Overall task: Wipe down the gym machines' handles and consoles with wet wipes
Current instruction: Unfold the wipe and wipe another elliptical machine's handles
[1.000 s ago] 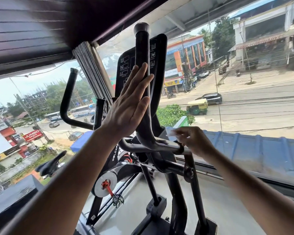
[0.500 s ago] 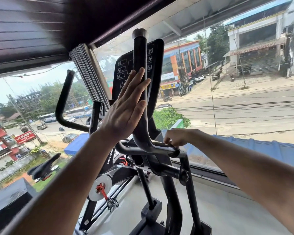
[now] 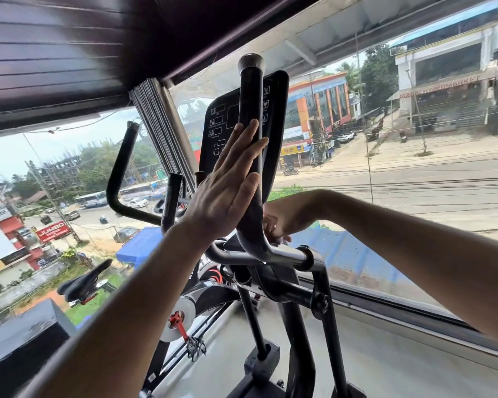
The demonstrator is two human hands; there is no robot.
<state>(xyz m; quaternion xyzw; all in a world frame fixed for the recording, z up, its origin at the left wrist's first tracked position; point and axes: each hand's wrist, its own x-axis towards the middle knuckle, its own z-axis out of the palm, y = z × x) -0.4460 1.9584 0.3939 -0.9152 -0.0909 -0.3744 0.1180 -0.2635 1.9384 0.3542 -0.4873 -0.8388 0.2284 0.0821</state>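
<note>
Pressing our left hand [image 3: 227,191] flat, fingers straight, against the upright handle [image 3: 252,156] at frame center, we curl our right hand [image 3: 282,221] behind it, apparently around a pale wipe [image 3: 285,240]. The console [image 3: 222,122] stands beyond.

Legible text, located relative to the console [image 3: 243,122]:

- Red sign [image 3: 53,231], outside the window, far below and left of the console: "JUMBO" in white capitals. A smaller line beneath it cannot be read.
- Building fascia [image 3: 440,87], across the road, right of the console: red lettering ending in "MARKET"; the leading characters are blurred.
- Console face: white pictograms and outlined boxes only; no words or numbers can be read.
- Machine frame lettering below the console: partly hidden, illegible.
</note>
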